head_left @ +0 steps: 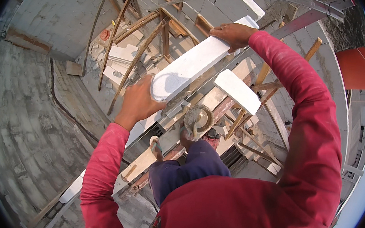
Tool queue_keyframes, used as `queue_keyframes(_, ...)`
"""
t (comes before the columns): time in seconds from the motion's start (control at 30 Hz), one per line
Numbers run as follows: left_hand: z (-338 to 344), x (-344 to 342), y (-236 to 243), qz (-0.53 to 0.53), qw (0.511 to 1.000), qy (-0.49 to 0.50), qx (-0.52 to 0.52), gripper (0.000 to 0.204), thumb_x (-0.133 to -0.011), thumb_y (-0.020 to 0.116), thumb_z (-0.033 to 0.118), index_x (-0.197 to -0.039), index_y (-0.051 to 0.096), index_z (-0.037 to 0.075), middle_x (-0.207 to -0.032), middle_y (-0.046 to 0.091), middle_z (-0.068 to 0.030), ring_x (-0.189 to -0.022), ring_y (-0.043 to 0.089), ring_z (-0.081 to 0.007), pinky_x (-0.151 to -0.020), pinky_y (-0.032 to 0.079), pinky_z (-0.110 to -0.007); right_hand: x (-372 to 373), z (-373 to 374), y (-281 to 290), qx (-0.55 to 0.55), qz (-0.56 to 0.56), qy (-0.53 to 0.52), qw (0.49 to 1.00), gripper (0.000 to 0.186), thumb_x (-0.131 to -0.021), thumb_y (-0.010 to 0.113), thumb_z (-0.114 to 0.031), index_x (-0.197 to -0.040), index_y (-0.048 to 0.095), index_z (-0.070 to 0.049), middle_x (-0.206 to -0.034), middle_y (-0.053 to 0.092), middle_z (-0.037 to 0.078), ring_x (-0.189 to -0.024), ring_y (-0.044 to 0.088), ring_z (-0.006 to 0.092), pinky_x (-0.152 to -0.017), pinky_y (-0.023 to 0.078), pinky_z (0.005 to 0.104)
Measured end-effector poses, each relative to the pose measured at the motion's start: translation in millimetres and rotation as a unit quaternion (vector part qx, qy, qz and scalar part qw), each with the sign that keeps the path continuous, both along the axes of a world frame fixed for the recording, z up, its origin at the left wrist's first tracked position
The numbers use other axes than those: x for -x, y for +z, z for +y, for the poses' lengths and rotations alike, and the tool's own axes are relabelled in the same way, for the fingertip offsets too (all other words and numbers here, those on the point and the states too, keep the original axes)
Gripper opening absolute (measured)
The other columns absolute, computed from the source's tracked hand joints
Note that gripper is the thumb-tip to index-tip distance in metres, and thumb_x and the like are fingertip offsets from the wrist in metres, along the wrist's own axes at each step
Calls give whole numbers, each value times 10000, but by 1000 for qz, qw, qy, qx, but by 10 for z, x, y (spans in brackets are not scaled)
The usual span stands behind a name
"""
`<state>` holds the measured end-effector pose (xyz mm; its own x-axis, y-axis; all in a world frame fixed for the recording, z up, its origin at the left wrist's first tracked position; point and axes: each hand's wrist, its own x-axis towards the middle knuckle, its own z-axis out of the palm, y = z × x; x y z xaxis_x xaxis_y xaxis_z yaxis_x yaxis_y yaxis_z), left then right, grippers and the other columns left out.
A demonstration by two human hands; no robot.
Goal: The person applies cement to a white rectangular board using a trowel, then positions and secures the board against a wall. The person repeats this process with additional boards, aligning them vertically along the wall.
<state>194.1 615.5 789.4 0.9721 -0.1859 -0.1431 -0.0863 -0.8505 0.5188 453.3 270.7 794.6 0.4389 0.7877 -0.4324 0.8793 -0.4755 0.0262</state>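
Observation:
Between my two hands lies a long white lightweight concrete block, slanting from lower left to upper right over a narrow wall edge. My left hand grips its near left end, the thumb stretched along the end. The fingers of my right hand are bent over the top near its far right end. A second, shorter white block rests on the planks to the right. Near my feet sits a round bucket with grey mortar around its inside and a handled tool standing in it.
I stand on narrow scaffold planks high above a lower level. Wooden poles lean below on the left, beside broken white pieces. A metal bar crosses the upper right. An orange sheet hangs at far right.

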Motion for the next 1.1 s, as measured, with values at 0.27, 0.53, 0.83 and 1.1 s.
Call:
queue_keyframes(0.27, -279, -180, -147, 24, 1000, -1, -18, 870, -684, 865, 438, -1380, 547, 24, -1113, 755, -238, -1022, 742, -403, -924, 565, -486, -139, -294, -181, 36, 5, -9, 999, 1059, -688, 974, -209, -1568, 390, -126, -1357, 651, 191, -1295, 594, 398, -1103, 492, 472)
queue_keyframes(0.53, -364, -181, -234, 25, 999, -2, -28, 872, -696, 891, 436, -1352, 552, -28, -1095, 743, -252, -1011, 732, -411, -895, 573, -484, -85, -365, -191, 24, 12, -10, 1000, 1080, -664, 978, -191, -1566, 394, -90, -1503, 578, 167, -1359, 559, 377, -1179, 459, 438)
queue_keyframes(0.83, -419, -167, -415, 13, 1000, -10, -4, 874, -689, 861, 439, -1364, 530, -6, -1077, 752, -259, -931, 759, -414, -817, 588, -479, -78, -441, -301, 27, 6, -4, 1000, 1059, -667, 973, -158, -1555, 401, -87, -1506, 578, 171, -1365, 565, 384, -1169, 475, 438)
queue_keyframes(1.1, -523, -136, -532, 12, 1000, -8, -17, 860, -688, 874, 429, -1344, 529, -8, -1035, 756, -252, -905, 761, -409, -808, 587, -485, -75, -553, -467, 34, -24, 0, 999, 1020, -686, 962, -145, -1535, 399, -99, -1468, 598, 163, -1344, 584, 381, -1156, 487, 439)
